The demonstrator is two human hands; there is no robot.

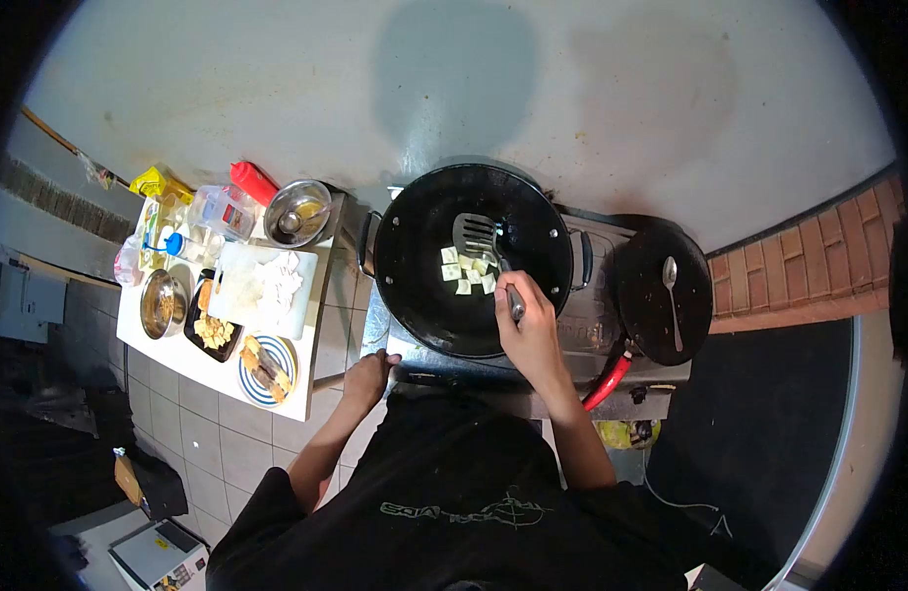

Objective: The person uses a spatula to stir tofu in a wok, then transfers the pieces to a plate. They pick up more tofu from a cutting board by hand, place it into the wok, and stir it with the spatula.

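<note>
My right hand is wrapped round the handle of a slotted metal spatula. The spatula's head is down inside a big black wok, right at the pale white cubes. Several of these cubes lie loosely grouped near the wok's middle, some partly hidden by the spatula. My left hand is at the front left corner of the stove, its fingers curled closed. What those fingers hold, if anything, is hidden.
Right of the wok, a black pan with a red handle bears a spoon. On the left, a white table carries a cutting board, steel bowls, a striped plate, a black tray and a red squeeze bottle.
</note>
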